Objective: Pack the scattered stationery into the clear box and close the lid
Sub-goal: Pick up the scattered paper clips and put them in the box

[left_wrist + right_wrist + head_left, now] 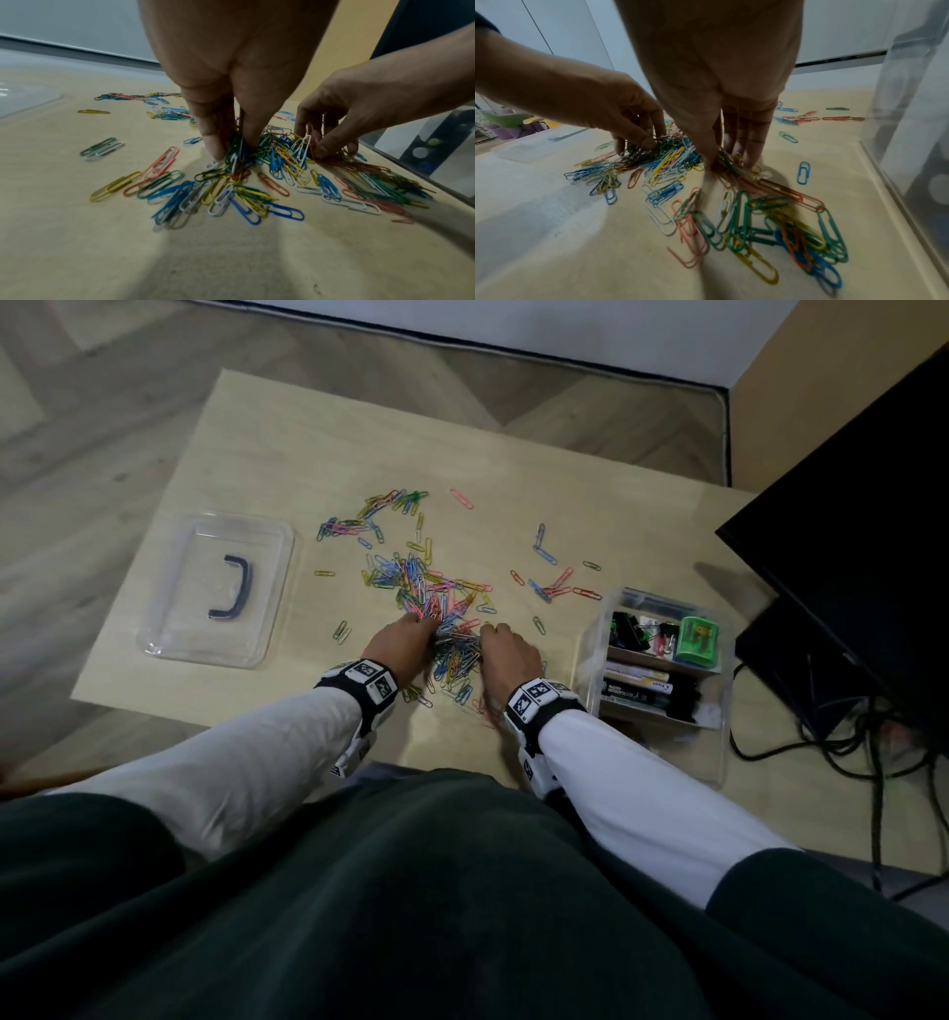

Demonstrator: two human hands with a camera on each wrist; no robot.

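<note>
Coloured paper clips (436,598) lie scattered over the middle of the light wooden table (287,469), heaped nearest me. My left hand (405,644) and right hand (508,649) are both down in the near heap, a hand's width apart. In the left wrist view my left hand (232,146) pinches a bunch of paper clips (257,194) between thumb and fingers, and my right hand (323,146) curls round another bunch. The clear box (588,660) stands open at the right. Its lid (174,608) lies at the left with the handle up.
The box holds a green sharpener (698,642), binder clips (631,629) and markers (647,690). A black screen (847,531) and cables (847,752) sit at the far right. The box wall (911,142) stands close to my right hand (729,162).
</note>
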